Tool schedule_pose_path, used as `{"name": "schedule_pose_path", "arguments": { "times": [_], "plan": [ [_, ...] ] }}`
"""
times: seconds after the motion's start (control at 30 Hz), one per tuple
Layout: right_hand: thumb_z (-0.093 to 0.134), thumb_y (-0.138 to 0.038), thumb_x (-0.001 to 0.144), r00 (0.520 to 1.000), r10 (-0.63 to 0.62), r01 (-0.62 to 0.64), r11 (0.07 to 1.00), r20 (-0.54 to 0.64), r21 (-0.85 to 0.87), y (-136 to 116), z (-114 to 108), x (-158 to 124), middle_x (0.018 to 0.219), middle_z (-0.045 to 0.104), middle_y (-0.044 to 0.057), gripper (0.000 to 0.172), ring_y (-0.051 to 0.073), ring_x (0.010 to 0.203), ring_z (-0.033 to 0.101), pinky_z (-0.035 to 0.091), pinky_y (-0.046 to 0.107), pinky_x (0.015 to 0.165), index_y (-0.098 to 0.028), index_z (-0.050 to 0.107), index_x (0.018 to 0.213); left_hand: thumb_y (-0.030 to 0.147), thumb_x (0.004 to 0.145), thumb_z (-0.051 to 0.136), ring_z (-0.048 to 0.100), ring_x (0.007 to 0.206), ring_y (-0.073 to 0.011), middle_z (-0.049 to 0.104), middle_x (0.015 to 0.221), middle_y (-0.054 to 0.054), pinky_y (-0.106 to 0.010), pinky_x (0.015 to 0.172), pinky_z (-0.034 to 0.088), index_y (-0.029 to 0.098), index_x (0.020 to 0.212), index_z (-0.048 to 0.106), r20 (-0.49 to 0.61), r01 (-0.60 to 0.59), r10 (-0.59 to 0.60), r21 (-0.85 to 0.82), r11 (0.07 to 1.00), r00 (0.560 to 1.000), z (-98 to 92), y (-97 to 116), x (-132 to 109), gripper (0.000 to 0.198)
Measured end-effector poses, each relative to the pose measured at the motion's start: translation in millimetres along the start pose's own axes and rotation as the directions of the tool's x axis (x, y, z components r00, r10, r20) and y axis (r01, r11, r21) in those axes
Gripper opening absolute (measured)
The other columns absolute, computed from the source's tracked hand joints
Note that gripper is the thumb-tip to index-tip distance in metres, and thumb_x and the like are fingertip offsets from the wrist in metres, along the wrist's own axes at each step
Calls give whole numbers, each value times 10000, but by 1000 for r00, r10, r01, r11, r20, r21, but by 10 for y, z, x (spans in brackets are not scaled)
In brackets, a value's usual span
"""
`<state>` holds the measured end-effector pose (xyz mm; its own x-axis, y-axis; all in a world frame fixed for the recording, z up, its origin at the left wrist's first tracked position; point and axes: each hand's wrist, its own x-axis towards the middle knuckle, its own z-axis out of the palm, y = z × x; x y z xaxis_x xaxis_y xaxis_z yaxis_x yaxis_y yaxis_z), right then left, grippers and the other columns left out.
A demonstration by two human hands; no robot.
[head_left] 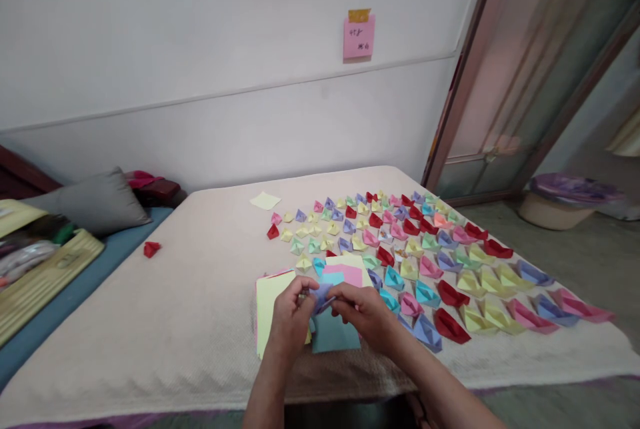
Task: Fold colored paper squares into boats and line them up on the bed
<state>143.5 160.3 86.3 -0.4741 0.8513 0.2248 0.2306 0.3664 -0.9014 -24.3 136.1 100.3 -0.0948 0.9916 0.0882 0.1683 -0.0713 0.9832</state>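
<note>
Between my two hands is a small folded piece of purple paper (321,297), pinched from both sides. My left hand (293,312) is closed on its left edge, and my right hand (363,309) grips the right edge with thumb and finger. Part of the fold is covered by my fingers. Under my left hand lies a stack of pale yellow paper sheets (270,302). Beneath the purple paper and my right hand are a teal sheet (335,335), a pink sheet (354,275) and a cream sheet.
Rows of folded paper boats (385,255) in several colours cover the right side of the cream bedspread (210,295). One red paper boat (151,249) sits far left, and a pale yellow sheet (265,200) lies near the wall. A grey pillow (100,202) is at the left.
</note>
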Motion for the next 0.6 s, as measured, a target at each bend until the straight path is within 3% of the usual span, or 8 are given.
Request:
{"name": "schedule_pose_path", "arguments": {
  "times": [0.1,0.2,0.33,0.43,0.53,0.6],
  "plan": [
    [520,-169,816,999,18,-19,999,-43,-34,-4,5,11,619,627,-22,146,121,542,559,403,225,553,-218,656,832,190,743,579,498,540,-108,569,649,22,-212,524,369,195,854,637,106,-14,12,12,1000,994,63,50,-35,125],
    [532,-184,805,995,49,-56,995,-89,-80,-15,0,16,563,591,-33,114,118,515,525,374,222,528,-207,638,771,92,679,595,592,647,-139,641,739,-1,-226,601,435,196,903,629,172,-37,38,-8,999,984,120,43,-54,249],
    [532,-184,794,989,51,-77,979,-141,-187,-36,-20,19,578,578,-23,121,130,558,519,361,231,547,-208,641,748,19,672,512,624,720,-153,649,777,0,-259,678,481,199,962,603,187,-71,78,-45,996,979,159,-40,-55,353],
    [593,-188,740,973,-27,-38,961,-229,-273,-40,-47,30,702,593,6,67,163,698,547,384,258,635,-214,655,747,18,682,497,620,742,-154,661,861,-23,-274,686,494,194,1023,574,174,-53,68,-89,995,982,159,-90,-42,391],
    [644,-156,658,959,-56,18,990,-277,-140,-13,-73,54,888,605,35,138,198,875,545,402,288,754,-213,639,783,34,691,509,626,778,-165,675,935,-51,-285,692,498,186,1078,537,173,-31,63,-182,983,983,142,-98,-22,416],
    [651,-160,635,971,48,-28,996,-235,87,16,-81,74,806,601,13,177,174,778,551,416,273,689,-207,605,799,33,684,516,631,806,-171,683,936,-55,-286,713,490,179,1081,528,165,-23,62,-225,974,984,126,-85,-8,424]
  ]
}}
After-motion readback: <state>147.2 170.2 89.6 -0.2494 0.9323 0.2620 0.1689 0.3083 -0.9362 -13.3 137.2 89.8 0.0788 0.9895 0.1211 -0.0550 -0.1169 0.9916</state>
